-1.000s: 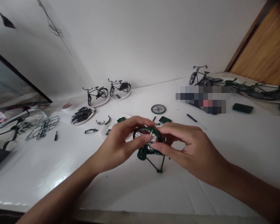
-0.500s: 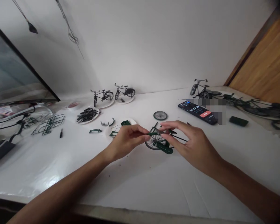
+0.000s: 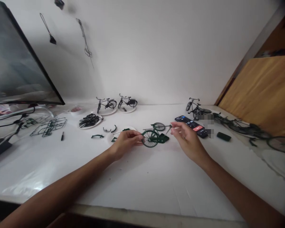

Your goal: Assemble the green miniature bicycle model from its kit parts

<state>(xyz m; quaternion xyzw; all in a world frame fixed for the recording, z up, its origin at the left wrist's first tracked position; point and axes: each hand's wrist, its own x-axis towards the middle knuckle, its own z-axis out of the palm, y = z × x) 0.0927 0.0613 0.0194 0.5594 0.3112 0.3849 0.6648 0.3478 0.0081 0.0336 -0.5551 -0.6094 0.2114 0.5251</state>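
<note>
A small green model bicycle frame [image 3: 161,138] with one spoked wheel [image 3: 149,138] fitted is held upright over the white table. My left hand [image 3: 128,139] pinches the rear edge of that wheel and its green fender. At the other end, the fingertips of my right hand [image 3: 184,136] are closed on the front tip of the frame. A loose spoked wheel [image 3: 159,126] lies just behind the frame. Left of my left hand are a green curved part [image 3: 97,136] and silver handlebars [image 3: 106,130].
Two finished model bicycles [image 3: 106,104] stand on plates at the back. Black parts fill a plate [image 3: 100,121] at left, near green sprues [image 3: 48,126] and a small screwdriver [image 3: 62,136]. A phone [image 3: 192,126], a green block [image 3: 224,136] and more bicycles [image 3: 237,125] lie right.
The model frame has turned, so its wheel is at the left and its front end points right. My right hand has moved from over the wheel to that front end. The view has shifted too.
</note>
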